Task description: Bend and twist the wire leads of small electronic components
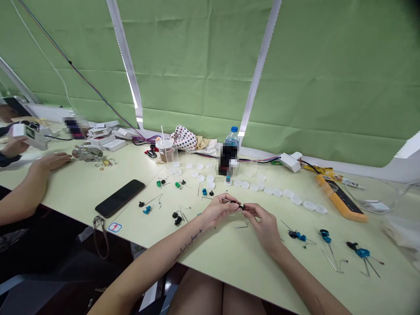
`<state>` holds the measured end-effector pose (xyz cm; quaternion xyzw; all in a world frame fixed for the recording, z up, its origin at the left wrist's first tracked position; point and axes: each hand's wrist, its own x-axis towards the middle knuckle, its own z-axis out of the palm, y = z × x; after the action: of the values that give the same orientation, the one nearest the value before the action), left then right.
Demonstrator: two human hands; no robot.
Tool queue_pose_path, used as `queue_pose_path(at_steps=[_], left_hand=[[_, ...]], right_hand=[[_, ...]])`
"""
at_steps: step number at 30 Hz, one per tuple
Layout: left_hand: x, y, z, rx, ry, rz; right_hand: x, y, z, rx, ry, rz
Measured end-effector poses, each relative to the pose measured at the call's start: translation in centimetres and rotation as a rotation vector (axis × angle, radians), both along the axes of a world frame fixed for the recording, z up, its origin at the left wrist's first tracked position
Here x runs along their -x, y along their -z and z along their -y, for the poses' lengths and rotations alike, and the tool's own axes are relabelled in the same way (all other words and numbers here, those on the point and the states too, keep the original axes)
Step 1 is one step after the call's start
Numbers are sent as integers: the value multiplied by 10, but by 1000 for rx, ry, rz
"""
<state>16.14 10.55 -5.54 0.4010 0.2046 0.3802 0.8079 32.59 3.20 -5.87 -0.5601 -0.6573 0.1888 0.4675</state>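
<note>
My left hand [219,209] and my right hand [262,221] meet above the pale table [78,188], fingertips almost touching. Between them is a thin metal pin with a small black knob [236,204]; the left fingers pinch the pin end and the right fingers pinch the knob end. Around the hands lie loose bent metal pins and small black, blue and green knobs [177,218]. To the right sit joined blue-and-black pieces on pins [298,236], [361,253].
A black phone [120,197] lies at the left. White round caps [295,199] curve across the table. A water bottle [232,146], a lidded cup [166,150] and a yellow multimeter [341,197] stand behind. Another person's hands [49,162] work at the far left.
</note>
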Motion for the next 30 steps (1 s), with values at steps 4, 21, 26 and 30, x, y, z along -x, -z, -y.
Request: queue_pose_path(at_steps=[4, 21, 26, 30], left_hand=[[0, 2, -2, -6, 5, -9], [0, 4, -4, -12, 11, -41], [-1, 4, -3, -9, 4, -26], [-1, 2, -1, 6, -6, -27]], right_hand=[[0, -1, 1, 16, 7, -7], [1, -6, 3, 61, 8, -15], [1, -6, 3, 46, 4, -5], [1, -5, 3, 44, 8, -6]])
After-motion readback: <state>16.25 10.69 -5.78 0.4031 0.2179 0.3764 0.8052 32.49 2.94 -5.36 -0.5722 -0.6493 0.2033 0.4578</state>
